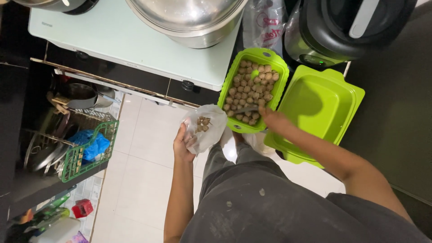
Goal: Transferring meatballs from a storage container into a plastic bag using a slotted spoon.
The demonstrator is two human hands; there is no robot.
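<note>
At the far left, a dark shelf unit holds a green wire basket (92,150) with pots, lids and a blue cloth inside it, over a pale tiled floor (148,144). Beyond it sits a white stove top (112,38) with a large steel pot (191,20) on its far edge. The person stands over the floor in dark grey clothes, both forearms stretched forward.

The left hand (183,145) is raised near the stove's front edge, fingers curled around the lower part of a clear plastic bag (206,127) that has a few brown balls in it. Just right of the bag, a green container (253,90) is full of the same brown balls. The right hand (272,118) reaches over its near rim, closed on a thin metal utensil (246,110) that lies among the balls. Further right rests a green lid (317,112) on a dark counter, with a black appliance (346,27) beyond it.
</note>
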